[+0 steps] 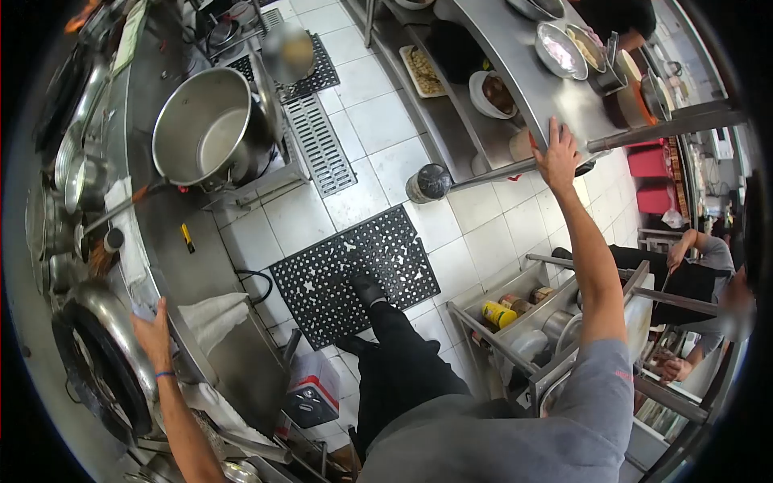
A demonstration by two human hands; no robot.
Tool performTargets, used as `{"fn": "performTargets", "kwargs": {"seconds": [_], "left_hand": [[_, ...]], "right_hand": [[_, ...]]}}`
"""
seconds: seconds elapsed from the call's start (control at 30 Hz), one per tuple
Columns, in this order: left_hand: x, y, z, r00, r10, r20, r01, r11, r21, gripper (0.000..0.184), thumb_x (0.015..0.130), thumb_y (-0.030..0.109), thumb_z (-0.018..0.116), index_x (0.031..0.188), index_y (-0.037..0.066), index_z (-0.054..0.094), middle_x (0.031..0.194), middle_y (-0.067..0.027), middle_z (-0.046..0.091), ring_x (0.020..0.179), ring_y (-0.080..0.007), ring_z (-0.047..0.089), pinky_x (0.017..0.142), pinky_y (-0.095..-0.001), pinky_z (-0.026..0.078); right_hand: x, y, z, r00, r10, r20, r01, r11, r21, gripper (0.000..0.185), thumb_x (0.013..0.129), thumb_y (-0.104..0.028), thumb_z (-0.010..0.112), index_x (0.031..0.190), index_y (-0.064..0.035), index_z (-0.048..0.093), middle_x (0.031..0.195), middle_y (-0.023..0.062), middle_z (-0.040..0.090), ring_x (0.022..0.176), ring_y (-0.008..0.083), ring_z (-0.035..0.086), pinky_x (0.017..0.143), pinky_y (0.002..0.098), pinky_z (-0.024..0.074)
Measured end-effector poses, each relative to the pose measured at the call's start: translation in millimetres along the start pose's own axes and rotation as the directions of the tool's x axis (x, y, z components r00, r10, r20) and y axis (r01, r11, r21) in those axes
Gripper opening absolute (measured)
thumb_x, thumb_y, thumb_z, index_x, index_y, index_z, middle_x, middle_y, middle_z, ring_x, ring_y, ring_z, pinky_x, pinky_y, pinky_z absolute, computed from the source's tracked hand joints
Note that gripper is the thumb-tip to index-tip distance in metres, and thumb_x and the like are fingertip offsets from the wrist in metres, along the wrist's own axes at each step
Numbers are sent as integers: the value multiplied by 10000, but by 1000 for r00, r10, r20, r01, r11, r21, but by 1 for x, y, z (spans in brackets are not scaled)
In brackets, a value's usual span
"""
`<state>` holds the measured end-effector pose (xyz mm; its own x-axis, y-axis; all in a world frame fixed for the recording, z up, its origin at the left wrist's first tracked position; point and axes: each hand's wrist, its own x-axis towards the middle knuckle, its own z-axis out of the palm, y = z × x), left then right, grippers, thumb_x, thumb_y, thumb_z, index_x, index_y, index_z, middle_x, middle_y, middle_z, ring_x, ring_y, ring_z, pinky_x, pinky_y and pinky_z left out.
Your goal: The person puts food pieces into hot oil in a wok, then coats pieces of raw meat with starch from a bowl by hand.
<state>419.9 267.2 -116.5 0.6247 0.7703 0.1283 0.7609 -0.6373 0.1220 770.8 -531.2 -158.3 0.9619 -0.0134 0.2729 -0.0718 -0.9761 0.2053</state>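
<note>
My right hand [557, 157] rests on the edge of a steel worktable [503, 68], fingers spread, holding nothing. On the other side, my left hand [153, 336] is at the edge of the steel cooking counter [189, 342], by the lower end of a long white cloth [133, 241]. Its thumb and fingers look apart, and I see nothing gripped in it. Beside that hand lies a large round steel pan or wok [109, 322] with a black ring. A second white cloth [213, 318] hangs over the counter's front.
A big steel pot [205, 129] stands at the counter's far end. Metal bowls [561, 50] sit on the worktable. A black rubber mat [354, 274] lies underfoot, with a dark-lidded container [429, 183] on the tiles. Another person [700, 282] works at right.
</note>
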Motion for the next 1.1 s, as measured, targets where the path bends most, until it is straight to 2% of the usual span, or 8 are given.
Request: {"fn": "performTargets", "kwargs": {"seconds": [0.23,0.5,0.63,0.73,0.8,0.9,1.0,1.1], "left_hand": [[1,-9,6,999,38,-17,-39,999,-28,820,796,468,792,1292,-111,494,1226,-341,593,1149,-478,575,970,-489,456],[2,-1,4,997,-73,19,72,996,59,857,795,441,799,1308,-146,443,1244,-368,559,1170,-502,540,1001,-494,431],[1,9,-2,993,-95,64,94,995,26,881,801,429,794,1325,-164,406,1268,-377,528,1199,-502,507,1038,-488,402],[1,-4,6,1000,-17,-10,17,999,44,878,815,402,787,1350,-162,380,1302,-360,502,1238,-493,470,1083,-477,363],[-1,4,2,999,-33,-29,36,992,122,872,820,366,785,1375,-154,360,1349,-343,465,1290,-479,424,1118,-471,326],[-1,-2,3,1000,-18,-18,19,998,62,884,818,359,783,1403,-133,340,1406,-325,412,1326,-457,388,1136,-483,302],[-1,-13,6,998,-41,37,35,986,165,920,874,478,708,1459,-99,295,1450,-315,372,1344,-465,368,1136,-499,295],[2,12,-9,995,-88,52,66,940,334,920,888,502,679,1483,-71,274,1477,-304,335,1364,-468,330,1147,-517,269]], "right_hand": [[2,-2,-6,1000,-7,6,7,999,50,894,797,-346,774,1533,-157,303,1487,178,357,1339,383,369,983,621,358],[8,0,-9,1000,-16,11,15,990,137,806,870,-345,700,1522,-89,302,1501,237,337,1363,440,335,1006,660,313],[8,-4,-11,999,41,-4,-40,988,148,757,926,-358,640,1526,-61,286,1506,260,327,1377,410,345,1052,604,287],[8,-2,-7,998,68,3,-67,980,187,757,927,-350,636,1528,-64,275,1521,260,307,1394,411,325,1057,643,277],[6,-4,-12,994,99,46,-105,978,180,719,951,-342,581,1528,-45,272,1526,259,303,1406,399,319,1094,605,257],[8,-1,-5,992,116,42,-121,978,169,688,969,-336,538,1526,-29,276,1528,260,303,1408,392,320,1116,569,244],[10,-2,-6,987,129,92,-142,976,162,645,1008,-356,447,1528,-16,272,1532,266,299,1407,384,324,1138,546,218],[11,-3,-5,989,123,82,-135,978,159,652,1007,-357,445,1529,-10,266,1538,282,281,1410,417,302,1141,552,202]]}}
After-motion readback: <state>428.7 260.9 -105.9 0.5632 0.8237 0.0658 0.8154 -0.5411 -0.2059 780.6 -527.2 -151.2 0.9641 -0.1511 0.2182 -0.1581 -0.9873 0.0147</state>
